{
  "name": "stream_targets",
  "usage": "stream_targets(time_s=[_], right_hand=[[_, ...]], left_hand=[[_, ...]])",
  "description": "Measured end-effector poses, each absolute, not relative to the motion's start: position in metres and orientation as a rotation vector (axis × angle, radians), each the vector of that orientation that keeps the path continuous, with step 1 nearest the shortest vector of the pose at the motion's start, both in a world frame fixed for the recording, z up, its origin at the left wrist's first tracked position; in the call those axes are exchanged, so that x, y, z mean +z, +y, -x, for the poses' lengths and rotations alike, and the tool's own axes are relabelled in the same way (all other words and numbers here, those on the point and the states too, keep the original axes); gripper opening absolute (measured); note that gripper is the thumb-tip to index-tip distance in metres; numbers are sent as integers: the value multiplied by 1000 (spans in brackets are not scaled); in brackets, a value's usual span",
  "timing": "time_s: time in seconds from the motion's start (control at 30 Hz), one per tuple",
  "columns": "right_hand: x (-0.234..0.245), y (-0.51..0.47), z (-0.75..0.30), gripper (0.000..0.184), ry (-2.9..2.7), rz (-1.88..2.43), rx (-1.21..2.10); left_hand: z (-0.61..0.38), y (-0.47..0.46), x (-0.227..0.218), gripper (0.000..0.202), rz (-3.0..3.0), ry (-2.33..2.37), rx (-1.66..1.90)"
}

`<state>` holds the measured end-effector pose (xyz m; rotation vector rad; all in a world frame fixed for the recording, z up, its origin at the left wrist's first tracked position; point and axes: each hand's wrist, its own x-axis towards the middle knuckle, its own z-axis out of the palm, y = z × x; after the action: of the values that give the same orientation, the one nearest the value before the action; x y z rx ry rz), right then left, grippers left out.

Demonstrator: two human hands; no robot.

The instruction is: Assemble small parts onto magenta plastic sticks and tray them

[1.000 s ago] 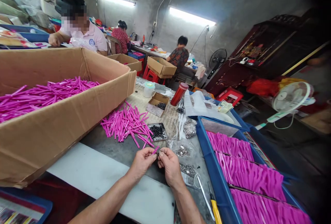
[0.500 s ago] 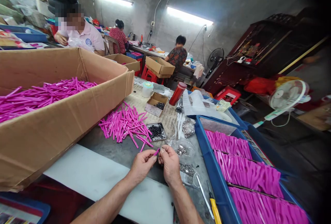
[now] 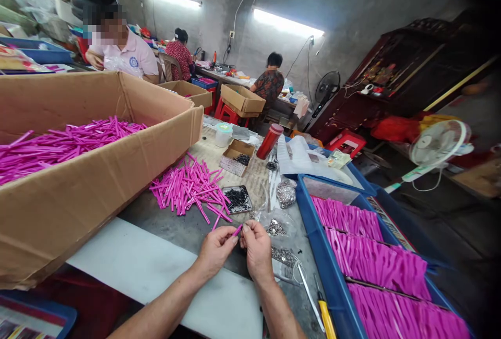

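Observation:
A slim magenta plastic stick is pinched between the thumb and fingers of my left hand. My right hand is closed at the stick's upper end, thumb against fingertips; whatever small part these fingers hold is hidden. Just beyond both hands lies a loose pile of magenta sticks. Next to the pile, small black pieces fill a shallow metal tray. Small silver metal parts lie on a plastic bag close to my right hand.
A big cardboard box of magenta sticks stands left. At right, a blue crate holds rows of magenta pieces. A yellow-handled screwdriver, red flask and small carton are on the table. Several people sit farther back.
The view has shifted very slightly. Both hands stay in the same place around the magenta stick, with hardly any finger movement visible.

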<state>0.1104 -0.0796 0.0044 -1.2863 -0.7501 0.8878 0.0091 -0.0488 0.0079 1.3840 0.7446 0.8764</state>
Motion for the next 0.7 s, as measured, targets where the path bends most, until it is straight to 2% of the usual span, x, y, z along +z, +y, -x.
stream_targets(time_s=[0.7], right_hand=[[4,-77,-105,21,-759,1307,823]], left_hand=[[-8,-50,11,17,-1393,723,864]])
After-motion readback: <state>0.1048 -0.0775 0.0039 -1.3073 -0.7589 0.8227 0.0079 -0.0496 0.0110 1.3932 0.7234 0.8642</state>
